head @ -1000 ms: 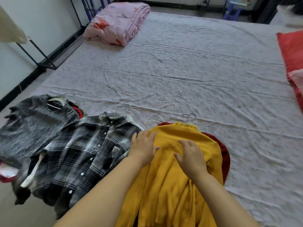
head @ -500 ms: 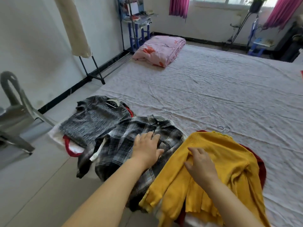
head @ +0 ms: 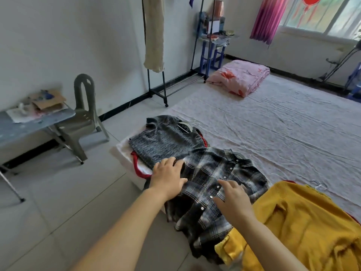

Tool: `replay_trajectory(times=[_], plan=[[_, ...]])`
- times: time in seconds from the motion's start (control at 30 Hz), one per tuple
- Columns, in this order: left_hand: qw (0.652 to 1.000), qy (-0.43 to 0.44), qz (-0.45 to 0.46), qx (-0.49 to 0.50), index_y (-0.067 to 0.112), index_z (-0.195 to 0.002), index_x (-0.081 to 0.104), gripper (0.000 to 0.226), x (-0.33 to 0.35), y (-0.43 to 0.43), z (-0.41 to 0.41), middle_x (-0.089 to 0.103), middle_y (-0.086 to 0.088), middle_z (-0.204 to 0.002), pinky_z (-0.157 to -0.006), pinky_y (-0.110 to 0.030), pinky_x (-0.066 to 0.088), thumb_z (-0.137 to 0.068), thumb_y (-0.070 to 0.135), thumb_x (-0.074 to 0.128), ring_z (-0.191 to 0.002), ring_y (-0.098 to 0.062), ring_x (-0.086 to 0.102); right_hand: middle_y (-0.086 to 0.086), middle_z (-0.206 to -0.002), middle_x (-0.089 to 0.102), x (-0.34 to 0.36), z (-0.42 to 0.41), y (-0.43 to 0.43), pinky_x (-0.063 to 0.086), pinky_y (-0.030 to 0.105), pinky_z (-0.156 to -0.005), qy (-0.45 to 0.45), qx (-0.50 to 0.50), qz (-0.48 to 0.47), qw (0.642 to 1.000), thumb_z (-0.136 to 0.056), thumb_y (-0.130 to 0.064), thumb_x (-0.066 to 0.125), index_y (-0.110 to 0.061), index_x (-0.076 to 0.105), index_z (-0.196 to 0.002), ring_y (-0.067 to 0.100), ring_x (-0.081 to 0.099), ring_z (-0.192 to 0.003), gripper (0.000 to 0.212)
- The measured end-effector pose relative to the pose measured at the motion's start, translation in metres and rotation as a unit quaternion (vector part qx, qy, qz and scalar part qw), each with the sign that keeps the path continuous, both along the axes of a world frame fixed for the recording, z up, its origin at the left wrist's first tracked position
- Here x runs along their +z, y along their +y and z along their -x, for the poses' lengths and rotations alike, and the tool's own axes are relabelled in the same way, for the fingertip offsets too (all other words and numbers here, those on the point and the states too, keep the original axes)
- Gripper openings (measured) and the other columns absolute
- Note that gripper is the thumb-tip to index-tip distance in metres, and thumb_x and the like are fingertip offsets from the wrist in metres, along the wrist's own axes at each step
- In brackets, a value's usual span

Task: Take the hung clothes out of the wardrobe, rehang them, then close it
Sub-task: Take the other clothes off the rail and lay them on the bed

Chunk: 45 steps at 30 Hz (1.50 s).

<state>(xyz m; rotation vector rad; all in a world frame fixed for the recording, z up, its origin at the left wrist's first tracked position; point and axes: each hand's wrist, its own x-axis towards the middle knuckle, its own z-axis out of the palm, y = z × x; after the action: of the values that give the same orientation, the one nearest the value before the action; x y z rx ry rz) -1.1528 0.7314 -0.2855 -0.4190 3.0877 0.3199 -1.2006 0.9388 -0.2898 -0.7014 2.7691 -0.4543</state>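
Both my left hand (head: 168, 177) and right hand (head: 232, 200) lie spread on the shirt (head: 234, 171) overhanging the bed's (head: 293, 133) edge; a tug could drop it.

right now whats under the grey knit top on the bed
White fabric and a red trim poke out from beneath the grey knit top at its near edge. Whatever else lies below is covered.

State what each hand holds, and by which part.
Nothing is held. The left hand and right hand lie open on the plaid shirt, fingers spread.
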Motion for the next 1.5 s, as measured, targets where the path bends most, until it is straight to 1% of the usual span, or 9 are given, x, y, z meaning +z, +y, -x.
replay_trajectory(times=[0.2, 0.37, 0.6, 0.77, 0.83, 1.03, 1.17, 1.3, 1.5], plan=[[1.000, -0.027, 0.005, 0.012, 0.022, -0.138, 0.031, 0.060, -0.012, -0.068, 0.019, 0.032, -0.004, -0.142, -0.107, -0.040, 0.022, -0.088, 0.049, 0.049, -0.129, -0.024, 0.029, -0.001, -0.141, 0.038, -0.014, 0.028, -0.072, 0.032, 0.032, -0.106, -0.014, 0.011, 0.000, 1.000, -0.091, -0.037, 0.053, -0.022, 0.030, -0.143, 0.019, 0.035, -0.130, 0.059], [0.999, -0.051, 0.014, 0.002, 0.021, -0.137, 0.031, 0.057, -0.022, -0.128, 0.074, 0.030, -0.005, -0.144, -0.108, -0.042, 0.020, -0.089, 0.048, 0.048, -0.132, -0.025, 0.026, -0.001, -0.139, 0.039, -0.031, 0.083, -0.141, 0.035, 0.033, -0.105, -0.029, 0.004, 0.014, 0.999, -0.091, -0.038, 0.053, -0.022, 0.032, -0.142, 0.019, 0.039, -0.127, 0.057], [0.995, -0.101, 0.007, -0.027, 0.021, -0.140, 0.028, 0.057, -0.022, -0.199, 0.148, 0.028, -0.006, -0.145, -0.111, -0.044, 0.015, -0.091, 0.044, 0.048, -0.134, -0.025, 0.023, 0.000, -0.139, 0.040, -0.037, 0.159, -0.222, 0.034, 0.032, -0.105, -0.065, -0.006, 0.016, 0.998, -0.091, -0.036, 0.054, -0.022, 0.034, -0.141, 0.019, 0.040, -0.127, 0.056], [0.990, -0.123, 0.016, -0.064, 0.019, -0.135, 0.035, 0.052, -0.027, -0.246, 0.194, 0.034, -0.004, -0.141, -0.110, -0.043, 0.017, -0.091, 0.044, 0.047, -0.131, -0.024, 0.028, 0.000, -0.140, 0.039, -0.040, 0.202, -0.265, 0.036, 0.034, -0.105, -0.087, -0.043, 0.015, 0.995, -0.092, -0.034, 0.052, -0.022, 0.033, -0.142, 0.018, 0.043, -0.124, 0.055], [0.988, -0.125, 0.015, -0.085, 0.019, -0.135, 0.035, 0.052, -0.034, -0.265, 0.217, 0.035, -0.004, -0.140, -0.111, -0.042, 0.018, -0.091, 0.045, 0.046, -0.130, -0.023, 0.029, -0.001, -0.141, 0.039, -0.045, 0.217, -0.282, 0.035, 0.033, -0.106, -0.094, -0.063, 0.008, 0.994, -0.092, -0.034, 0.052, -0.023, 0.033, -0.142, 0.018, 0.040, -0.127, 0.055], [0.974, -0.129, -0.012, -0.183, 0.020, -0.135, 0.035, 0.050, -0.055, -0.327, 0.288, 0.034, -0.002, -0.140, -0.112, -0.043, 0.014, -0.092, 0.043, 0.047, -0.131, -0.023, 0.027, -0.001, -0.139, 0.041, -0.073, 0.257, -0.340, 0.036, 0.030, -0.103, -0.099, -0.151, -0.023, 0.983, -0.092, -0.037, 0.051, -0.022, 0.032, -0.142, 0.017, 0.044, -0.123, 0.055], [0.966, -0.129, -0.003, -0.225, 0.021, -0.134, 0.036, 0.048, -0.069, -0.371, 0.328, 0.034, -0.001, -0.139, -0.110, -0.041, 0.016, -0.092, 0.042, 0.046, -0.129, -0.022, 0.028, -0.002, -0.139, 0.040, -0.091, 0.279, -0.378, 0.037, 0.029, -0.103, -0.111, -0.190, -0.032, 0.975, -0.093, -0.039, 0.050, -0.022, 0.031, -0.143, 0.015, 0.042, -0.125, 0.056], [0.957, -0.142, -0.005, -0.251, 0.023, -0.137, 0.032, 0.050, -0.081, -0.390, 0.359, 0.032, 0.000, -0.141, -0.112, -0.040, 0.015, -0.092, 0.042, 0.045, -0.131, -0.020, 0.026, -0.003, -0.138, 0.041, -0.108, 0.292, -0.392, 0.036, 0.031, -0.104, -0.124, -0.213, -0.042, 0.968, -0.092, -0.040, 0.050, -0.023, 0.032, -0.142, 0.015, 0.042, -0.124, 0.055], [0.950, -0.154, -0.020, -0.271, 0.024, -0.140, 0.028, 0.053, -0.124, -0.377, 0.408, 0.028, 0.001, -0.143, -0.113, -0.040, 0.011, -0.093, 0.041, 0.043, -0.133, -0.019, 0.022, -0.002, -0.137, 0.043, -0.151, 0.348, -0.388, 0.037, 0.033, -0.104, -0.143, -0.238, -0.029, 0.960, -0.092, -0.038, 0.052, -0.021, 0.035, -0.140, 0.016, 0.042, -0.124, 0.053]])
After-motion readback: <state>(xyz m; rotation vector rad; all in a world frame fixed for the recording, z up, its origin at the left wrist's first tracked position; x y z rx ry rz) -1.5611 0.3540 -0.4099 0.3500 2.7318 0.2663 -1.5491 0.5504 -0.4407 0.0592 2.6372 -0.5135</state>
